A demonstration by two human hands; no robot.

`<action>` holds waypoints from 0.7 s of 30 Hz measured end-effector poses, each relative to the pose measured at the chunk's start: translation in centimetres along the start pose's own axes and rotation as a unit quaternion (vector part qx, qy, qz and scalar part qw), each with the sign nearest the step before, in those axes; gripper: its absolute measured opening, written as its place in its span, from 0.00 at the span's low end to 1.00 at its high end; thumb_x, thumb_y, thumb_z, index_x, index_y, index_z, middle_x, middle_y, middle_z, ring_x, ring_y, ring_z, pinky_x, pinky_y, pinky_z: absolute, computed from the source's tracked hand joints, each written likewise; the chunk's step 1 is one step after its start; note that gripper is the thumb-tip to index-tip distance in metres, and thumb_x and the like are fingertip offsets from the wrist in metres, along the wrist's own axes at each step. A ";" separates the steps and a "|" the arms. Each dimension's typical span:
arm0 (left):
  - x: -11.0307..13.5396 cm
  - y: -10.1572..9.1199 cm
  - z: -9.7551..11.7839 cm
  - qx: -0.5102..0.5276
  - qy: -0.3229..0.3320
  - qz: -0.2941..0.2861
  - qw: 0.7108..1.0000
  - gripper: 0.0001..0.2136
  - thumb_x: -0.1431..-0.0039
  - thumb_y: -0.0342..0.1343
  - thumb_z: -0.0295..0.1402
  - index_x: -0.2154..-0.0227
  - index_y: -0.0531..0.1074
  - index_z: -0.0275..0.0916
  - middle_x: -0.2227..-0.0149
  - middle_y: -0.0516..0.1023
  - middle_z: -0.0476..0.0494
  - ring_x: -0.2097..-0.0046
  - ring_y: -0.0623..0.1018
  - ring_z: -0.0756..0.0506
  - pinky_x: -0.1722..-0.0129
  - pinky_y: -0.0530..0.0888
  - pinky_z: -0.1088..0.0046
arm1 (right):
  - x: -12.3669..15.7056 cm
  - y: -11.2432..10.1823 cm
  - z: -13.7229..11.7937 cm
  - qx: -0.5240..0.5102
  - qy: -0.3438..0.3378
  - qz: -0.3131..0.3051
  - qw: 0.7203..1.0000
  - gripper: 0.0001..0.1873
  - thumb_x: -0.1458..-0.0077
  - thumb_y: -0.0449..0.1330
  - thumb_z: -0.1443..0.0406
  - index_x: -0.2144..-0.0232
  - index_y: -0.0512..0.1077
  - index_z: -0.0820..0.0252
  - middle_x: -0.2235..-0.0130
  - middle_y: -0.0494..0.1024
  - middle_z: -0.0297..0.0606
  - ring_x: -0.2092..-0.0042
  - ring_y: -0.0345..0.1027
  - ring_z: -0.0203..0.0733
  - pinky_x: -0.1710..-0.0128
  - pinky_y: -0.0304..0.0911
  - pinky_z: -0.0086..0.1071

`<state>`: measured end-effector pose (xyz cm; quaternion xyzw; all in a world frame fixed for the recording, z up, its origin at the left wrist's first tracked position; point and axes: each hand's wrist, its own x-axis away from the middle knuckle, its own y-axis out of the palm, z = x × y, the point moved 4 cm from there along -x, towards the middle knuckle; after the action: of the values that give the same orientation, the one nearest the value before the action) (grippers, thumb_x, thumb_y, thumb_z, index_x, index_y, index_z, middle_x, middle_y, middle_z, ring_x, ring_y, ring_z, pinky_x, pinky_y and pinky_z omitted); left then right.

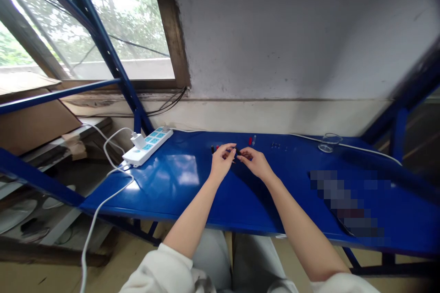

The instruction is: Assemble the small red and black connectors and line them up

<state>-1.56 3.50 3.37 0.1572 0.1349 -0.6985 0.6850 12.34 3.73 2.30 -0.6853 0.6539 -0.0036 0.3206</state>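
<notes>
Right now your left hand (222, 162) and right hand (257, 163) meet over the blue table (178, 183), fingertips pinched narrowly on a small dark piece (237, 150) between them; just behind them lie a red piece (250, 141) and tiny dark bits (275, 145); the power strip (151, 145) sits well to the left, a clear dish (326, 147) well to the right, both apart from your hands.

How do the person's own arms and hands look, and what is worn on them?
The left hand and right hand are bare: no gloves, and no ring or watch shows. The forearms are bare too. The left sleeve and right sleeve are white, of soft loose cloth, pushed up to about the elbows.
</notes>
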 end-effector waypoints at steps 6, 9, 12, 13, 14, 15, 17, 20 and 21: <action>-0.3 -1.5 -0.2 0.041 -0.026 0.106 0.993 0.10 0.50 0.53 0.35 0.66 0.69 0.36 0.73 0.72 0.47 0.77 0.69 0.55 0.76 0.65 0.79 | -1.3 1.6 1.9 0.054 0.091 -0.007 0.994 0.06 0.56 0.57 0.62 0.75 0.66 0.61 0.77 0.72 0.34 0.75 0.65 0.34 0.74 0.58 0.27; -0.4 -2.3 -0.5 0.081 -0.043 0.163 0.982 0.08 0.50 0.52 0.35 0.69 0.69 0.35 0.75 0.70 0.49 0.79 0.68 0.56 0.80 0.61 0.80 | -2.6 2.9 2.3 0.080 0.113 -0.036 0.990 0.04 0.58 0.58 0.65 0.77 0.66 0.61 0.77 0.72 0.34 0.75 0.66 0.35 0.74 0.57 0.26; -0.4 -2.6 -0.8 0.119 -0.067 0.185 0.973 0.08 0.52 0.53 0.33 0.71 0.68 0.34 0.77 0.70 0.49 0.80 0.67 0.56 0.82 0.59 0.81 | -4.0 3.9 2.5 0.133 0.109 -0.045 0.984 0.03 0.58 0.57 0.66 0.77 0.67 0.61 0.76 0.73 0.34 0.74 0.67 0.35 0.74 0.56 0.25; -0.4 -2.6 -0.8 0.132 -0.073 0.190 0.970 0.08 0.52 0.53 0.33 0.71 0.68 0.34 0.77 0.69 0.49 0.81 0.67 0.56 0.82 0.58 0.81 | -4.4 4.2 2.7 0.149 0.108 -0.047 0.982 0.03 0.58 0.57 0.66 0.76 0.68 0.61 0.75 0.73 0.35 0.73 0.67 0.35 0.74 0.56 0.25; -0.4 -2.7 -0.9 0.144 -0.078 0.193 0.967 0.08 0.52 0.52 0.34 0.71 0.67 0.34 0.78 0.69 0.50 0.81 0.67 0.56 0.82 0.58 0.80 | -4.7 4.5 2.8 0.164 0.107 -0.049 0.979 0.03 0.58 0.57 0.65 0.76 0.68 0.60 0.74 0.74 0.35 0.73 0.67 0.36 0.74 0.56 0.25; -0.4 -2.7 -1.0 0.156 -0.084 0.195 0.965 0.08 0.52 0.52 0.34 0.71 0.67 0.34 0.78 0.69 0.50 0.81 0.67 0.56 0.83 0.58 0.80 | -4.9 4.7 3.0 0.177 0.107 -0.052 0.977 0.04 0.57 0.57 0.65 0.76 0.69 0.60 0.74 0.74 0.35 0.72 0.67 0.36 0.74 0.55 0.25; -0.4 -2.6 -1.0 0.174 -0.097 0.196 0.960 0.08 0.52 0.52 0.35 0.72 0.67 0.34 0.79 0.68 0.50 0.81 0.66 0.55 0.83 0.58 0.80 | -5.1 5.1 3.4 0.200 0.109 -0.060 0.972 0.05 0.57 0.57 0.64 0.75 0.69 0.59 0.73 0.74 0.35 0.72 0.67 0.36 0.74 0.55 0.26; -0.3 -2.5 -1.0 0.185 -0.111 0.193 0.957 0.08 0.52 0.52 0.35 0.73 0.67 0.34 0.79 0.68 0.50 0.82 0.66 0.55 0.83 0.57 0.80 | -5.1 5.2 3.6 0.225 0.112 -0.068 0.965 0.06 0.57 0.57 0.63 0.74 0.70 0.59 0.72 0.74 0.35 0.71 0.67 0.36 0.74 0.54 0.26; -0.3 -2.5 -1.0 0.184 -0.112 0.192 0.957 0.08 0.52 0.51 0.35 0.74 0.67 0.34 0.79 0.68 0.50 0.82 0.66 0.55 0.83 0.57 0.80 | -5.0 5.3 3.6 0.234 0.112 -0.074 0.963 0.07 0.57 0.56 0.63 0.73 0.70 0.59 0.72 0.74 0.35 0.70 0.67 0.37 0.74 0.54 0.26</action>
<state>-3.99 4.22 2.53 0.2246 -0.1064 -0.5797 0.7760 8.40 10.13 -0.79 -0.6325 0.6142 -0.2567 0.3961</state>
